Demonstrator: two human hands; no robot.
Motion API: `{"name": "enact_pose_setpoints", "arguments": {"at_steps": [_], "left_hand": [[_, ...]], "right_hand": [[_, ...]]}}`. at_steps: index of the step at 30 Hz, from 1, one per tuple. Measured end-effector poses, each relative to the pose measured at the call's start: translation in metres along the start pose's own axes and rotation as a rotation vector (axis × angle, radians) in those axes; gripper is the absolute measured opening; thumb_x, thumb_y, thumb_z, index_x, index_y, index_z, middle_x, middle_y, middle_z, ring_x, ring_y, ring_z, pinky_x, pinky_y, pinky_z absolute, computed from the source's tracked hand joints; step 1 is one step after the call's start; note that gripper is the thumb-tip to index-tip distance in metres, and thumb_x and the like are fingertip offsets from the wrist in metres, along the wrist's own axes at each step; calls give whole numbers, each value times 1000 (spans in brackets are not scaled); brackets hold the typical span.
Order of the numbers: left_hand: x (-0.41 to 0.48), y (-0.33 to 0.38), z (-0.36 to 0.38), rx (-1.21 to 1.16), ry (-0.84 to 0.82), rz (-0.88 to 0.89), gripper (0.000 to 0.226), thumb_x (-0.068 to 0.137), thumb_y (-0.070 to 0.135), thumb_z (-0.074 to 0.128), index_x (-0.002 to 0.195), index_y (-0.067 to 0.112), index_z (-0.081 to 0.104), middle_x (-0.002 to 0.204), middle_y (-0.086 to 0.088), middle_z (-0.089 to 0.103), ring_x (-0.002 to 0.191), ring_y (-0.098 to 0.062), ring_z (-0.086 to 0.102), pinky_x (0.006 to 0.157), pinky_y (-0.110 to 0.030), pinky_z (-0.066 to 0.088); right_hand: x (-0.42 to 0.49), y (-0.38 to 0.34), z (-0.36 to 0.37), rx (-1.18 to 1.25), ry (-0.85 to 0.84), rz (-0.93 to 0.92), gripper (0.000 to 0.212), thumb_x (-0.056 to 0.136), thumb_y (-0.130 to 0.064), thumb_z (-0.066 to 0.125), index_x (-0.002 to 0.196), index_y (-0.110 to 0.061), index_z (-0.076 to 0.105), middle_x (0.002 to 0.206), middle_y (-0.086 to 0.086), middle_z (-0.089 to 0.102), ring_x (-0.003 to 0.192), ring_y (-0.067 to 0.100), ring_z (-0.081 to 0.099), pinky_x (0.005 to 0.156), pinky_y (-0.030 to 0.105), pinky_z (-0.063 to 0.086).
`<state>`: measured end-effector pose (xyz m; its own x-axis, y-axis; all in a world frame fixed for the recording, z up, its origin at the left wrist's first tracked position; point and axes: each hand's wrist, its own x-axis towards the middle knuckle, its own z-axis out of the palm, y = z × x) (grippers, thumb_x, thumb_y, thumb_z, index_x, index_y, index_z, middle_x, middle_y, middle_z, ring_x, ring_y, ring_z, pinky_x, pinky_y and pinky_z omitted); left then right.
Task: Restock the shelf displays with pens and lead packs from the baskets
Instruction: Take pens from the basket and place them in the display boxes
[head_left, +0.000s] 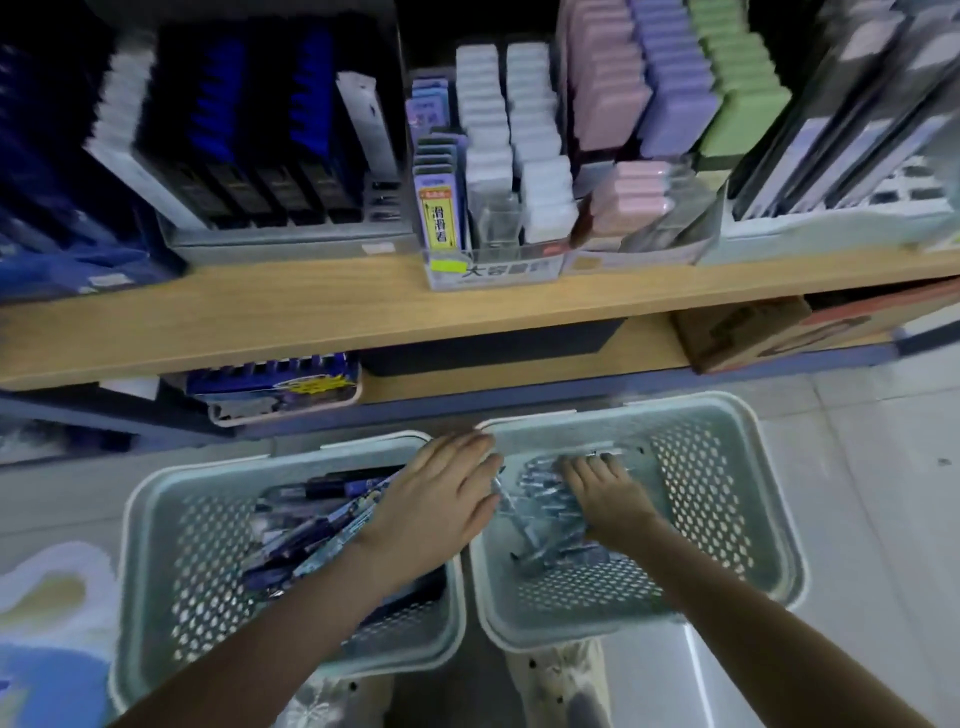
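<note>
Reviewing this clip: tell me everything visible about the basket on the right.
The right basket is pale green plastic, rectangular with rounded corners, a solid lighter rim and hole-patterned walls and bottom. It stands upright on the floor before the lower shelf, close beside the left basket. A small pile of clear-wrapped bluish items lies in its left half. The right hand reaches onto that pile; its grip is unclear. The left hand lies open over its far-left rim corner.

Dim, bluish light; upper shelves dark, motion blur throughout, wide-angle bending at the edges
</note>
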<state>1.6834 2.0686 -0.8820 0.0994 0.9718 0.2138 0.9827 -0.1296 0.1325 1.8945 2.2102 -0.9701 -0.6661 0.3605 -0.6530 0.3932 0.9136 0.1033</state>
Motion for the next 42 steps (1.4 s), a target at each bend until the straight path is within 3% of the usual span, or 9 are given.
{"name": "enact_pose_setpoints", "arguments": {"at_steps": [2,6,9,13,24,28,32,37,42], "left_hand": [[-3,4,5,-6,-19,32,45,101,34,36,112,4,68,120,-14,65,117,-25,47,105,-37,33],[-6,8,12,-17,4,26,39,98,32,45,114,4,67,122,-15,64,117,-27,51,106,-41,36],[-6,8,13,-14,4,26,37,98,30,47,113,3,67,122,-15,64,116,-28,55,107,-42,37],[-8,9,12,-2,-16,40,37,100,28,42,112,4,68,123,-14,64,115,-28,59,107,-43,37],[-9,10,16,-9,-44,40,40,100,26,36,112,5,68,124,-14,63,116,-28,57,112,-40,30],[-9,10,16,-23,-48,42,38,99,27,39,112,5,67,124,-14,63,116,-28,58,110,-41,32],[-7,11,11,-42,-57,25,40,101,29,36,115,4,64,125,-14,62,119,-26,54,111,-39,31],[0,26,-7,-257,-77,-207,51,98,43,35,134,7,44,134,-10,54,125,-17,41,110,-33,34],[2,45,-21,-964,-54,-656,82,83,61,60,147,23,24,147,11,31,137,0,28,112,-17,23]], "right_hand": [[6,-2,13,-12,26,-37,93,41,-52,89,117,-6,62,107,14,62,94,30,58,83,42,51],[9,-7,22,-25,95,-50,82,20,-35,92,94,-10,68,86,12,63,75,27,59,64,35,51],[6,-14,13,-71,59,-59,83,48,-30,89,121,-8,56,104,18,61,92,32,58,78,39,49],[5,-16,17,-113,75,-92,77,89,-7,54,148,3,6,140,23,37,126,35,38,107,43,29],[4,-15,8,-64,142,-97,51,87,-10,61,132,-2,38,124,17,50,114,30,48,102,40,37],[-2,-13,6,-10,280,-79,59,44,-9,90,93,-2,58,71,13,66,66,26,64,67,34,54],[-17,-8,-9,55,432,-27,64,42,-3,84,90,-7,43,60,8,61,54,23,59,56,30,51],[-39,-2,-43,164,610,80,37,52,-3,80,79,-5,55,56,7,58,49,23,55,53,30,49],[-68,-13,-89,431,714,73,14,73,-11,57,84,-3,54,61,7,57,54,27,56,50,28,44]]}}
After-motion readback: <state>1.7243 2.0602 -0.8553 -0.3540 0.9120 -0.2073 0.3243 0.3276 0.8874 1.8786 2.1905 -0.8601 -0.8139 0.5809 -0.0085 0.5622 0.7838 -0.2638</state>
